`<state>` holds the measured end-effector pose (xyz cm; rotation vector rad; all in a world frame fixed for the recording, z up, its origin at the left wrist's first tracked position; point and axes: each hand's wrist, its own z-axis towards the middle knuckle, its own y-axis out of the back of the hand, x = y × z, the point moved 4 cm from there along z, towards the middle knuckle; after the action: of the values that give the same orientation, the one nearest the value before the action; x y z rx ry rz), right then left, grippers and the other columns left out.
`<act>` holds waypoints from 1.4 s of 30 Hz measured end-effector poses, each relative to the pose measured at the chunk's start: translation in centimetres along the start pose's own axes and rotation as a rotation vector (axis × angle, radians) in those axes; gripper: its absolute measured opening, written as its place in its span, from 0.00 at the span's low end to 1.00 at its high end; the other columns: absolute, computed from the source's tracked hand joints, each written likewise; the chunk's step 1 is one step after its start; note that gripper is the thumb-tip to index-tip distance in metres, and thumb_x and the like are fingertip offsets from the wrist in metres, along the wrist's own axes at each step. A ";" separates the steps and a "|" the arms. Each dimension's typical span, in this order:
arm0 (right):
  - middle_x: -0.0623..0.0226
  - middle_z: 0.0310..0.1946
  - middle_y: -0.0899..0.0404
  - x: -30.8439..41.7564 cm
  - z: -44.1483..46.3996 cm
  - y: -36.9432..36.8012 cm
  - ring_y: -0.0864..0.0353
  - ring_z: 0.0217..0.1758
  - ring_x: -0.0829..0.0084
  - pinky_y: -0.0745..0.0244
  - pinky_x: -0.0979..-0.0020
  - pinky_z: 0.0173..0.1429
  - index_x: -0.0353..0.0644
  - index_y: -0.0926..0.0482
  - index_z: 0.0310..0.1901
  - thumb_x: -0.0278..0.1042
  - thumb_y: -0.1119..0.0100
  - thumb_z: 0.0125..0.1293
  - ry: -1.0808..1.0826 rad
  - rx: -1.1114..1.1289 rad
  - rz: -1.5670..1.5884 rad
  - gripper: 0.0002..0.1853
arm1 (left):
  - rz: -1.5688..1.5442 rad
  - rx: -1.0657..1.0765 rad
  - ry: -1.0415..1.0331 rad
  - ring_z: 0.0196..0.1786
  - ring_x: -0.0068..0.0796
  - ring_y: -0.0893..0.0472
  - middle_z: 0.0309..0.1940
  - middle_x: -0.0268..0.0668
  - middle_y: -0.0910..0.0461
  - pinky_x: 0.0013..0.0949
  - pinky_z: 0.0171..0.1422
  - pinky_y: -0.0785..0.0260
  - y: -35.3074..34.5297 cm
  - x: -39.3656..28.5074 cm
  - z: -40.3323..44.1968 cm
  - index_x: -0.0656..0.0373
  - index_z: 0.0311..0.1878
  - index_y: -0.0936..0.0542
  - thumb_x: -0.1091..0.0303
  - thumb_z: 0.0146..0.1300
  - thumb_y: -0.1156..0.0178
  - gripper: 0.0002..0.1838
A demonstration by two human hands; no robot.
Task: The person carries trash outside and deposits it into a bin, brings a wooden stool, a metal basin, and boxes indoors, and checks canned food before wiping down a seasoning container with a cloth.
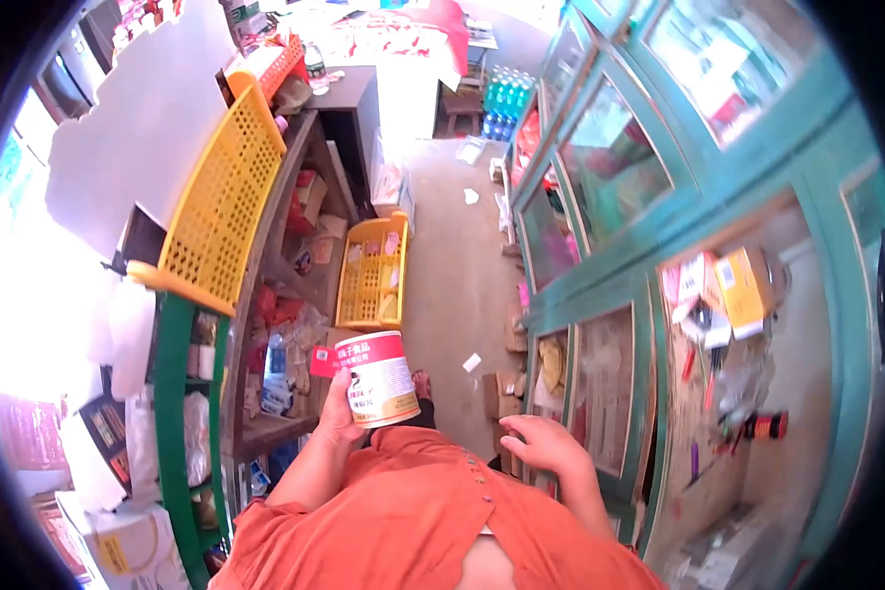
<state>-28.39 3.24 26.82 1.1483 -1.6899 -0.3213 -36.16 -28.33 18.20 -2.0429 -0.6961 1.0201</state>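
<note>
In my left hand is a large food can with a red and white label and a gold band round one end. It is held in front of my orange shirt, slightly tilted, and my fingers behind it are mostly hidden. A red tab sticks out at the can's left side. My right hand hangs in the air to the right, apart from everything, its fingers loosely stretched and holding nothing. Nearest to it is the green cabinet.
A yellow plastic basket lies on the floor beside the wooden shelf on the left. Another yellow basket stands higher up. Bottles stand at the far end. Boxes sit inside the right cabinet; paper scraps litter the aisle.
</note>
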 end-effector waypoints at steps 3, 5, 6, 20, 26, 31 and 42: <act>0.53 0.48 0.20 2.2 6.7 5.5 0.22 0.54 0.54 0.27 0.58 0.58 0.40 0.24 0.56 0.43 0.42 0.64 0.062 0.034 -0.057 0.22 | -0.056 0.079 -0.031 0.57 0.55 0.22 0.56 0.56 0.24 0.54 0.64 0.29 -5.0 -5.6 3.8 0.64 0.68 0.36 0.32 0.52 0.38 0.51; 0.53 0.51 0.20 3.0 10.9 8.5 0.21 0.55 0.55 0.27 0.60 0.59 0.40 0.24 0.57 0.43 0.42 0.64 0.085 0.009 -0.053 0.22 | -0.090 0.146 -0.065 0.55 0.56 0.21 0.55 0.57 0.24 0.55 0.61 0.27 -7.0 -9.0 6.1 0.64 0.68 0.36 0.30 0.53 0.41 0.51; 0.54 0.53 0.20 3.2 12.7 10.1 0.21 0.56 0.57 0.26 0.61 0.60 0.40 0.24 0.57 0.43 0.41 0.64 0.091 -0.011 -0.049 0.23 | -0.078 0.139 -0.098 0.55 0.57 0.21 0.54 0.58 0.24 0.55 0.60 0.27 -7.8 -10.6 7.5 0.64 0.68 0.35 0.29 0.54 0.43 0.51; 0.56 0.50 0.18 -2.9 42.1 30.1 0.18 0.53 0.60 0.25 0.64 0.57 0.40 0.23 0.56 0.41 0.41 0.65 0.083 0.222 -0.024 0.21 | -0.383 0.005 -0.296 0.52 0.52 0.19 0.53 0.52 0.21 0.55 0.59 0.26 -12.2 -22.2 35.6 0.66 0.63 0.31 0.39 0.65 0.47 0.38; 0.57 0.50 0.18 0.5 61.1 38.9 0.19 0.54 0.59 0.26 0.66 0.58 0.40 0.23 0.57 0.40 0.42 0.66 0.343 0.299 -0.009 0.21 | -0.249 -0.301 -0.362 0.50 0.37 0.16 0.49 0.44 0.18 0.41 0.57 0.23 -13.7 -25.9 48.6 0.62 0.57 0.26 0.52 0.65 0.41 0.25; 0.59 0.51 0.18 6.2 74.3 43.3 0.19 0.54 0.67 0.27 0.69 0.59 0.37 0.26 0.59 0.40 0.48 0.71 0.389 0.487 0.172 0.20 | -0.095 -0.399 -0.435 0.48 0.35 0.16 0.47 0.43 0.17 0.40 0.56 0.23 -16.9 -30.1 55.6 0.63 0.55 0.26 0.57 0.66 0.41 0.22; 0.60 0.48 0.18 2.8 94.9 52.6 0.17 0.49 0.71 0.24 0.70 0.53 0.36 0.26 0.59 0.45 0.50 0.74 0.041 0.613 0.543 0.22 | -0.177 -0.504 -0.403 0.46 0.35 0.16 0.44 0.42 0.18 0.41 0.52 0.21 -17.9 -41.5 73.0 0.63 0.55 0.27 0.59 0.65 0.40 0.21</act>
<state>-136.77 -0.73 22.08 1.0414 -2.0453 0.5919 -121.67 -20.93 20.40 -2.1494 -1.4398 1.2584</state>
